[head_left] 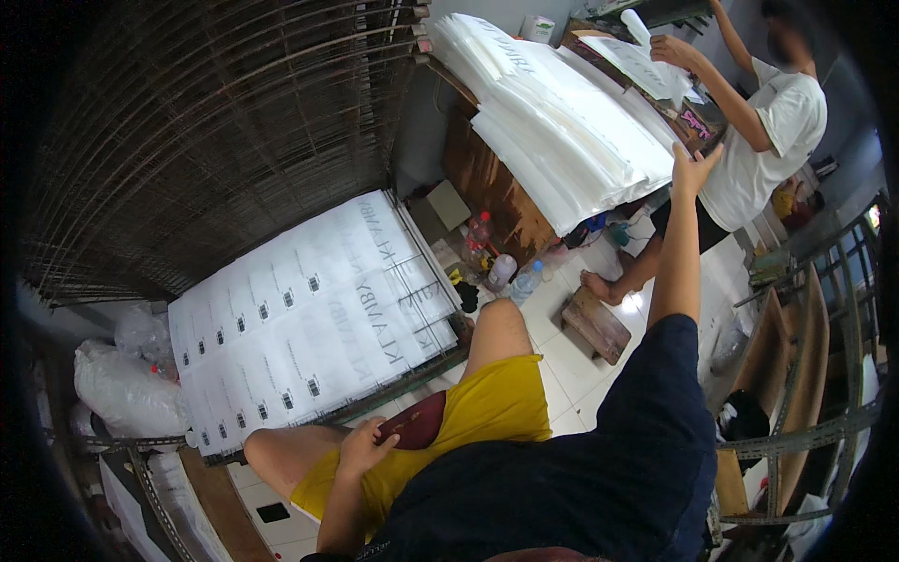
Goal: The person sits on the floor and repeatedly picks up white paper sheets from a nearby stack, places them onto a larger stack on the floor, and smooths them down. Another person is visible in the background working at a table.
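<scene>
My left hand (365, 450) is at my lap, its fingers closed over the edge of a flat, rounded maroon thing (418, 421), whose exact kind I cannot make out. This lies against my yellow shorts. My right arm reaches far forward. At its end my right hand (695, 170) is open, fingers and thumb apart, near the right corner of a thick stack of white sheets (581, 131). Whether it touches the stack is unclear. Ahead on the left, printed white sheets (281, 318) lie flat on a wire rack.
A large metal rack (225, 122) rises at the left. Beyond the stack a person (773, 117) in a white shirt handles a sheet (646, 67). A small wooden stool (596, 325) and bottles (527, 279) are on the tiled floor. Plastic bags (126, 386) lie left; metal shelving (796, 440) stands right.
</scene>
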The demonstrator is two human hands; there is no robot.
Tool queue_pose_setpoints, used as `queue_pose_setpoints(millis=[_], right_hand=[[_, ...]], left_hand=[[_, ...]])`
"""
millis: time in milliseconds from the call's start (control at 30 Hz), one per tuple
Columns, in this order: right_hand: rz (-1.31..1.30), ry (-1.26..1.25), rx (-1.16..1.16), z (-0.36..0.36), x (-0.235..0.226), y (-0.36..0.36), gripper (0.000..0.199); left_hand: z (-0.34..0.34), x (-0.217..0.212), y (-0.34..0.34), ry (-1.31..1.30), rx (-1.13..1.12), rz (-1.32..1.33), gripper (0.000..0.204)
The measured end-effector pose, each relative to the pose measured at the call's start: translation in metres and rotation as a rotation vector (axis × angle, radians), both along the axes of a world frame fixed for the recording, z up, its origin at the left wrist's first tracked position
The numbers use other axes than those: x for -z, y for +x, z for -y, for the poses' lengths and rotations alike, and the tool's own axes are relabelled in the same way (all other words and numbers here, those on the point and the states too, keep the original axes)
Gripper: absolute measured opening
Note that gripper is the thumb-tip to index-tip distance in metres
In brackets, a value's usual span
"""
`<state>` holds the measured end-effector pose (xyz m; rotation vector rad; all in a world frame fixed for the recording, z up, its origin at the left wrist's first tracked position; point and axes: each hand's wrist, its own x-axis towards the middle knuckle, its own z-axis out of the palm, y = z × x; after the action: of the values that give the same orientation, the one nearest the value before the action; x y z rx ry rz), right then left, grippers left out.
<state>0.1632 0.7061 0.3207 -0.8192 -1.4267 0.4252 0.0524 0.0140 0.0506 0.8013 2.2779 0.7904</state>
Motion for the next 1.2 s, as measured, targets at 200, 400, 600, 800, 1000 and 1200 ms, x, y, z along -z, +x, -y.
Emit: queue_pose_setpoints(millis=[200,400,600,800,1000,1200], right_hand=[[0.363,0.078,0.27,-0.022,-0.003,-0.049,0.108],[0.506,0.23,-0.095,-0.05,-0.007,-0.078,0.018],[0.439,0.649,-0.208,0.099,-0.102,-0.109,0.017],[0.53,0.815,-0.547,0.322,-0.118,-0.097,0.011],[0.628,0.755,-1.22,0.422,-0.075,-0.103,0.01],[0.233,0.481,-1.18,0.43,0.038,-0.136,0.044]], left_hand=[[0.017,0.001,0.009,-0.015,-0.055,-0.071,0.047],[0.014,0.001,0.011,0.052,-0.062,-0.115,0.045],[0.002,-0.046,-0.015,0.229,-0.046,-0.442,0.045],[-0.048,-0.211,-0.06,0.549,-0.164,-0.963,0.058],[-0.086,-0.259,-0.078,0.591,-0.024,-1.072,0.059],[-0.069,-0.176,-0.082,0.463,-0.178,-0.69,0.031]])
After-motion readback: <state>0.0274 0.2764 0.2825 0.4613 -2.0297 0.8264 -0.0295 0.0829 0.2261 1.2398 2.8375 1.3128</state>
